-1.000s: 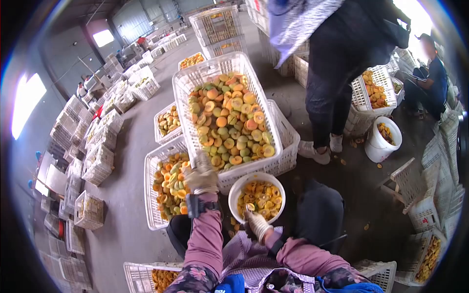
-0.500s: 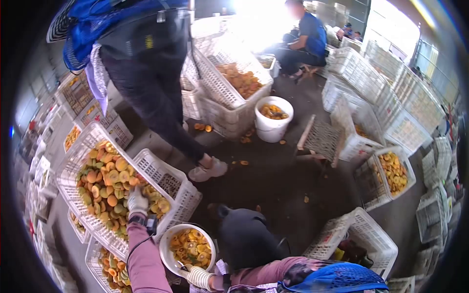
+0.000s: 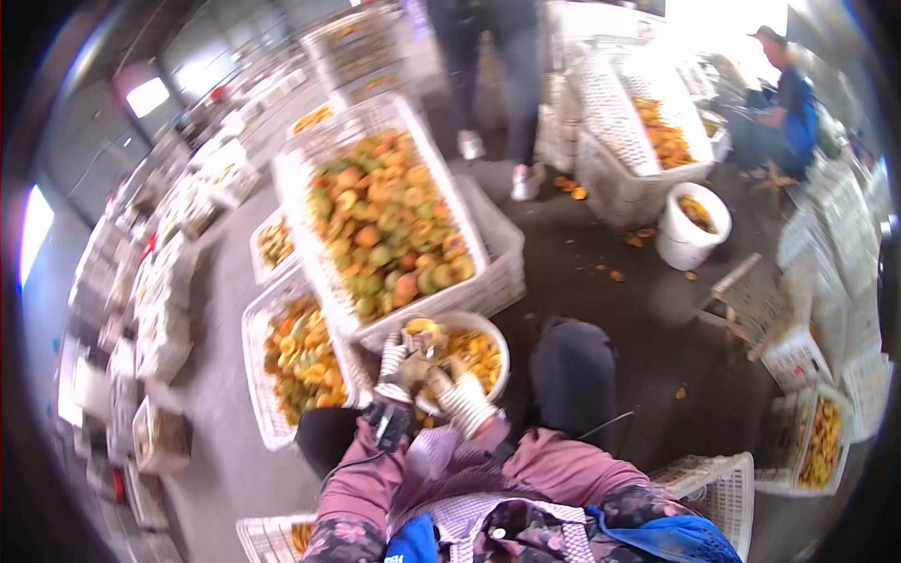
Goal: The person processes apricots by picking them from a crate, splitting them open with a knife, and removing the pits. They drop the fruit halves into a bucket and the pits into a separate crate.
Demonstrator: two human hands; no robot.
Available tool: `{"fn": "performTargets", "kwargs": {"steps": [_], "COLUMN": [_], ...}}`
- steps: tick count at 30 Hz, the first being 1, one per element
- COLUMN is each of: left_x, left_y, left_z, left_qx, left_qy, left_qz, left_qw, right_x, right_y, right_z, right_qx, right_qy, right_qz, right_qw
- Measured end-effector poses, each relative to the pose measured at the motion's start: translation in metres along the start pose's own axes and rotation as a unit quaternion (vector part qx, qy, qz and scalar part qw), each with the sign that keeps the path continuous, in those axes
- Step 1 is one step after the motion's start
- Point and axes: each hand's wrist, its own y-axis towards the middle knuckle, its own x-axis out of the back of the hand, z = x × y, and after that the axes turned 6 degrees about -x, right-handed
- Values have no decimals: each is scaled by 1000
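My left hand (image 3: 394, 368), in a pale glove, is closed around a peach (image 3: 422, 328) whose yellow flesh shows, just over the near rim of the white bucket (image 3: 504, 361). My right hand (image 3: 460, 399), gloved with a striped cuff, is closed close beside it. Its fingers are blurred, and I cannot make out what is in them. Cut yellow fruit pieces (image 3: 477, 355) fill the bucket. Beyond my hands, a large white crate (image 3: 477, 239) holds a heap of orange and green peaches (image 3: 385, 220).
Another crate of fruit (image 3: 305, 361) stands to the left. Ahead stands a person (image 3: 488, 84); another person (image 3: 788, 113) sits at the far right. A second white bucket (image 3: 680, 246), a woven stool (image 3: 751, 305) and a crate of cut fruit (image 3: 821, 446) are on the right. Fruit scraps dot the floor.
My left hand has come back from the heap in the large crate and meets my right hand over the bucket, with a peach in it. The view has swung left; the standing person is farther off.
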Motion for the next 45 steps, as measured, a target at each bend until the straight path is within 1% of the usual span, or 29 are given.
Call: {"fn": "performTargets", "kwargs": {"steps": [1, 2, 3, 5, 7, 10, 12, 13, 16, 17, 19, 20, 21, 23, 25, 27, 28, 29, 31, 33, 35, 36, 38, 40, 41, 42, 43, 44, 45], "left_x": [24, 20, 12, 4, -6, -13, -14, -15, -9, -2, -1, -1, 7, -1, 1, 5, 5, 7, 8, 1, -9, -10, -13, -19, -19, -15, -10, -5, 0], "left_y": [-1, -16, -26, -38, -45, -52, -59, -60, -60, -59, -59, -59, -55, -60, -61, -64, -64, -65, -67, -69, -69, -65, -51, -19, -7, 0, 7, 18, 34], "left_z": [19, 25, 23, 14, 9, 10, 9, 9, 13, 11, 8, 7, 9, 4, 3, -2, -2, -4, -9, -11, -16, -22, -36, -53, -60, -66, -73, -81, -86], "left_qx": [-129, -41, -23, -3, -18, -51, -72, -70, -143, -137, -207, -217, -213, -220, -197, -137, -142, -143, -70, -81, 93, 123, 107, -104, -213, -222, -235, -246, -257], "left_qy": [209, 30, 23, 12, -3, -9, 33, 35, 87, 102, 146, 149, 117, 117, 106, 106, 106, 107, 88, 79, -63, -26, 17, -99, -156, -156, -144, -130, -117], "left_qz": [122, 57, -36, -63, -131, -161, -118, -116, -73, -18, 56, 64, 76, 133, 95, 127, 131, 128, 180, 212, 53, 49, 67, -101, -187, -196, -213, -226, -237], "left_qw": [962, 997, 999, 998, 991, 986, 990, 990, 983, 985, 966, 963, 967, 959, 970, 977, 975, 976, 977, 971, 992, 991, 992, 984, 946, 942, 937, 933, 930], "right_x": [0, 4, 1, 4, -1, -5, -4, -6, -9, -7, 0, -2, -9, -6, -7, -3, -8, -4, 8, 10, 15, 14, 11, 9, 11, 9, 2, 9, 8], "right_y": [9, 1, 4, -6, -2, -6, -14, -14, -17, -24, -37, -37, -20, -21, -29, -40, -41, -41, -46, -46, -43, -49, -43, -29, -16, 2, 6, 1, 2], "right_z": [-18, -8, -25, -20, -31, -24, -12, -14, -6, 8, 49, 47, 2, 1, 13, 28, 19, 21, 53, 52, 63, 78, 68, 56, 53, 22, 23, 25, 12], "right_qx": [62, 11, 25, 38, -27, 17, 12, 12, -29, -113, -224, -207, -71, 10, 33, -140, -76, -78, -300, -309, -376, -357, -308, -251, -234, -128, -5, -98, -129], "right_qy": [-31, -84, -53, -151, -120, -124, -223, -221, -74, -13, -12, 5, -7, -244, -178, -46, -10, -10, 21, 48, 23, -7, 29, 68, -3, -249, -471, -489, -478], "right_qz": [5, 20, 23, 48, 79, 61, 59, 55, 113, 145, 197, 199, 183, 153, 146, 296, 281, 284, 362, 377, 412, 407, 408, 381, 346, 264, 163, 132, 123], "right_qw": [998, 996, 998, 987, 989, 990, 973, 974, 990, 983, 954, 958, 980, 958, 973, 944, 957, 956, 883, 872, 830, 841, 859, 887, 908, 923, 867, 857, 860]}}
